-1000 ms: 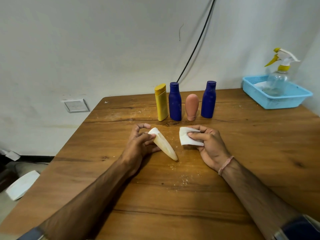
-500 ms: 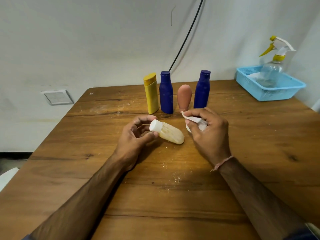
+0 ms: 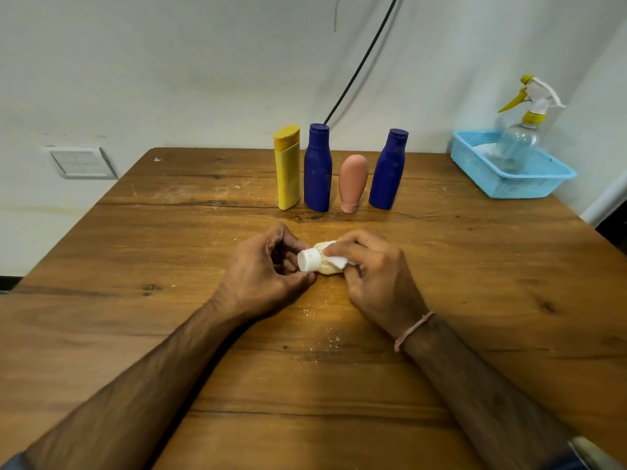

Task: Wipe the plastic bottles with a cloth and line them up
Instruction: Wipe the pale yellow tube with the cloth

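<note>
Bottle-cleaning at wooden table (image 3: 475, 266): white cloth (image 3: 337, 262) gripped in right hand (image 3: 376, 279), pressed to cream bottle (image 3: 325, 269); white cap (image 3: 309, 260) pinched by left hand (image 3: 261, 276).

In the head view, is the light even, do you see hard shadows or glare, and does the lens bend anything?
Head view: soft, even light; only faint shadows under the left hand and right hand; a mild sheen on the table just behind them; the wide lens leans the right blue bottle outward and skews the wall socket; the cream bottle in the hands looks sharp.
</note>
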### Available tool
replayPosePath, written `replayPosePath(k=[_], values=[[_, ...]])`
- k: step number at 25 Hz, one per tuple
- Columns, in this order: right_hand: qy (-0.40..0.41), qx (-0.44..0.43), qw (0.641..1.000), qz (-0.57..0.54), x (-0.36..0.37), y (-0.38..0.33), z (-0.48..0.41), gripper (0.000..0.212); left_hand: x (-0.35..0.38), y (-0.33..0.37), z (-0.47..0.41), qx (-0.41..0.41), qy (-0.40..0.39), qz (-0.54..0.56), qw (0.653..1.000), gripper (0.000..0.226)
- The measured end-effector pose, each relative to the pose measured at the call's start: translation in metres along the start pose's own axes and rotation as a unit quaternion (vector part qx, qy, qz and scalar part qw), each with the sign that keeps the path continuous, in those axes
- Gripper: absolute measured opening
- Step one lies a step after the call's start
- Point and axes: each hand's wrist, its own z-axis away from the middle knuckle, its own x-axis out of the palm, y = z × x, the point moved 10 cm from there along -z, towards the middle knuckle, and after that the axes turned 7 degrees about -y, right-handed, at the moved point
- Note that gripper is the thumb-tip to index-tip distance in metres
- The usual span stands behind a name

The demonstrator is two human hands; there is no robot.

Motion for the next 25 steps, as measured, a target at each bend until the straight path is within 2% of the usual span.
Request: replayPosePath(k=[1, 2, 5, 6, 9, 10, 12, 13, 16, 17, 19, 20, 21, 23, 24, 25], values=[[-0.006, -0.030, 1.000, 0.004, 0.002, -0.005, 0.000, 0.034, 0.000, 0.001, 0.000, 0.004, 0.000, -0.009, 1.000, 0.035], [-0.001, -0.022, 1.000, 0.003, 0.000, 0.000, 0.000, 0.035, 0.000, 0.003, -0.001, 0.010, 0.001, -0.019, 1.000, 0.035], [0.044, 0.105, 0.993, -0.017, -0.016, 0.039, -0.001, 0.039, 0.001, 0.011, -0.002, 0.032, 0.007, -0.056, 0.998, 0.034], [0.041, 0.092, 0.995, -0.008, -0.014, 0.033, -0.001, 0.039, 0.002, 0.012, -0.002, 0.042, 0.008, -0.060, 0.997, 0.033], [0.005, -0.041, 0.999, 0.023, 0.001, -0.009, 0.000, 0.039, 0.002, 0.019, 0.000, 0.095, 0.016, -0.073, 0.993, 0.031], [0.010, -0.023, 0.999, 0.023, -0.001, -0.003, -0.003, 0.039, 0.002, 0.022, 0.000, 0.109, 0.020, -0.086, 0.990, 0.031], [0.048, 0.075, 0.996, 0.006, -0.013, 0.023, -0.006, 0.041, 0.004, 0.030, 0.002, 0.136, 0.028, -0.130, 0.982, 0.030], [0.058, 0.081, 0.995, 0.016, -0.016, 0.022, -0.007, 0.040, 0.006, 0.034, 0.003, 0.149, 0.030, -0.154, 0.976, 0.030], [0.026, -0.051, 0.997, 0.050, -0.005, -0.011, 0.000, 0.034, 0.010, 0.040, 0.005, 0.175, 0.029, -0.199, 0.964, 0.029], [0.030, -0.046, 0.997, 0.051, -0.007, -0.006, -0.001, 0.035, 0.011, 0.040, 0.006, 0.176, 0.026, -0.208, 0.962, 0.029], [0.059, 0.061, 0.996, 0.028, -0.020, 0.026, -0.006, 0.041, 0.014, 0.040, 0.006, 0.174, 0.019, -0.218, 0.960, 0.030], [0.068, 0.087, 0.993, 0.030, -0.024, 0.032, -0.007, 0.042, 0.015, 0.041, 0.006, 0.174, 0.018, -0.219, 0.960, 0.030], [0.059, 0.069, 0.995, 0.040, -0.020, 0.025, -0.007, 0.042, 0.015, 0.041, 0.005, 0.177, 0.018, -0.220, 0.959, 0.030], [0.021, -0.034, 0.998, 0.053, -0.005, -0.003, -0.003, 0.040, 0.016, 0.042, 0.006, 0.182, 0.017, -0.219, 0.958, 0.029], [0.016, -0.050, 0.997, 0.054, -0.003, -0.005, -0.002, 0.040, 0.017, 0.041, 0.006, 0.183, 0.017, -0.218, 0.959, 0.029], [0.023, -0.016, 0.998, 0.047, -0.007, 0.006, -0.004, 0.041, 0.017, 0.041, 0.005, 0.181, 0.016, -0.217, 0.959, 0.030]])
